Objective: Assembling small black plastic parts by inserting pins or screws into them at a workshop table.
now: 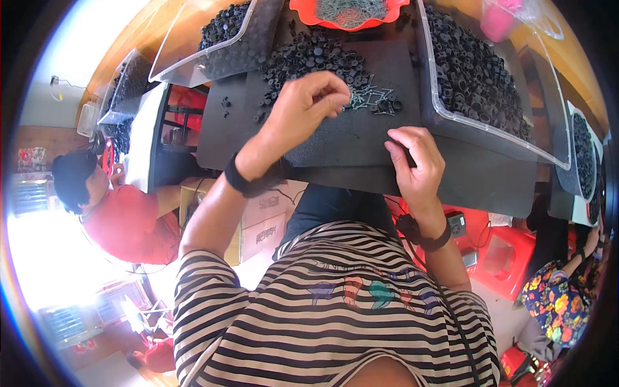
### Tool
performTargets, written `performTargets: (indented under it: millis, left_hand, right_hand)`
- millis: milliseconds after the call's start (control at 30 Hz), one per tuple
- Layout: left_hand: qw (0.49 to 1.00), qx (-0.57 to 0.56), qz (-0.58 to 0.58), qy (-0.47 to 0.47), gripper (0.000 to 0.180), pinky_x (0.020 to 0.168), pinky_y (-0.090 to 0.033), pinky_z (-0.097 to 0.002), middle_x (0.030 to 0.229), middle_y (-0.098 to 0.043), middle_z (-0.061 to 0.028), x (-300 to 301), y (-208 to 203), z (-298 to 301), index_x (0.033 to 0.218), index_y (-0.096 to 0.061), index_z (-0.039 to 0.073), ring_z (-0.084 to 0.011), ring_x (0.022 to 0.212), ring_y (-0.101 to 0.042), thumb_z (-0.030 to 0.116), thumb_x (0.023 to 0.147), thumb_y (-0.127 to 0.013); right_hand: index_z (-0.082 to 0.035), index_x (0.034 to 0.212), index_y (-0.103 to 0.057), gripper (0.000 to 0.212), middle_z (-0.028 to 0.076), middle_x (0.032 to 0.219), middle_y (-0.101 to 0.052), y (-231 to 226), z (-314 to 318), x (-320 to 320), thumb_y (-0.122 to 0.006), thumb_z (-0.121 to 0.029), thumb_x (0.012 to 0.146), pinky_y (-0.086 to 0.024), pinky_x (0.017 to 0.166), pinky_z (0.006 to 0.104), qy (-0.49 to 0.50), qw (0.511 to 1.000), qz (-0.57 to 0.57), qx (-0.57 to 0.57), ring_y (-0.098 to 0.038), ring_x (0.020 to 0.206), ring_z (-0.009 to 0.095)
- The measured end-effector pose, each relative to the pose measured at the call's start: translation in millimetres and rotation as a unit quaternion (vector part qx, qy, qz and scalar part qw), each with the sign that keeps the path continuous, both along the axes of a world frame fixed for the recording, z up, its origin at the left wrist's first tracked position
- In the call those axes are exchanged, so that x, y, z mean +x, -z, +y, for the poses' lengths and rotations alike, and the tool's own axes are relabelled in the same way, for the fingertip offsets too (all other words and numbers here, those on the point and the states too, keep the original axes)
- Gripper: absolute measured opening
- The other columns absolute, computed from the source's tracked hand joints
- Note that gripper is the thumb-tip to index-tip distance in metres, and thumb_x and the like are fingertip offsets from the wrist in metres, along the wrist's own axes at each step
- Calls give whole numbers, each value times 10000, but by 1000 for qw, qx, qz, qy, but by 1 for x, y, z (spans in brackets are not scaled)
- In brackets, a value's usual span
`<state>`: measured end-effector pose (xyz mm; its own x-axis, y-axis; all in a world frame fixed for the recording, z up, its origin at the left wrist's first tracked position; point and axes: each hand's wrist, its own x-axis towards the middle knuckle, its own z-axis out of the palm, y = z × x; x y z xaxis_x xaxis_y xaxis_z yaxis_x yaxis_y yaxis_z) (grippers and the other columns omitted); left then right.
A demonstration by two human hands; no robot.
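Note:
My left hand (308, 103) hovers over the dark work board, fingers curled and thumb close to the forefinger. Whatever it may pinch is too small to make out. Behind it spreads a heap of small black round plastic parts (316, 55). Just right of its fingertips lie loose silver screws (369, 97), with several black parts (390, 104) beside them. My right hand (419, 158) is near the front edge of the black table (464, 174), fingers bent and thumb tip near the forefinger. I cannot see anything clearly between them.
A clear bin (445, 113) full of black parts stands at right; another clear bin (193, 77) is at far left. A red scalloped bowl (351, 27) of screws sits at the back. Seated co-workers (129, 213) flank the table. A red stool (503, 255) stands below right.

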<state>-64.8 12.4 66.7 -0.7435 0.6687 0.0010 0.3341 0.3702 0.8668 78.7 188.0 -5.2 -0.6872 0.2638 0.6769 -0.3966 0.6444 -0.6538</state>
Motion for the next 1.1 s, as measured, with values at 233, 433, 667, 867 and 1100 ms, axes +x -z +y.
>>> performTargets:
  millis: [233,433,667,867,1100]
  left_hand:
    - [926,227,-300,-18,116,725,-530,-224,899,-661,-26,75,57,4,999,-631,-12,-72,805,-633,90,944,-637]
    - [930,249,-263,-53,122,724,-516,-216,867,-658,-12,88,64,4,987,-644,-15,-54,800,-611,99,943,-644]
    - [972,154,-173,-47,121,726,-499,-217,854,-671,-16,72,55,-18,983,-676,-3,-62,797,-606,105,930,-658]
    - [988,14,82,-133,142,690,-495,-240,844,-696,-65,13,45,-67,993,-687,1,-94,780,-638,51,860,-701]
    - [983,-52,138,-109,223,627,-470,-271,819,-645,-67,8,39,-66,1000,-695,33,-135,689,-594,46,786,-755]
  right_hand:
    - [-55,985,-671,348,88,881,-675,-2,-9,7,-836,-66,679,-497,660,348,-89,996,7,13,-639,756,259]
    - [-52,968,-666,310,92,872,-675,-4,-11,6,-789,50,703,-533,612,308,-129,992,-13,-6,-663,742,225]
    - [-40,930,-662,228,104,858,-667,-1,-15,4,-749,60,745,-522,629,318,-117,993,-11,9,-658,735,241]
    - [-8,900,-641,82,99,848,-641,0,-11,0,-672,33,837,-488,663,287,-66,995,-42,-66,-623,730,218]
    - [-1,885,-634,62,88,846,-624,3,-10,-4,-663,38,847,-487,655,282,-78,994,-50,-62,-602,712,188]
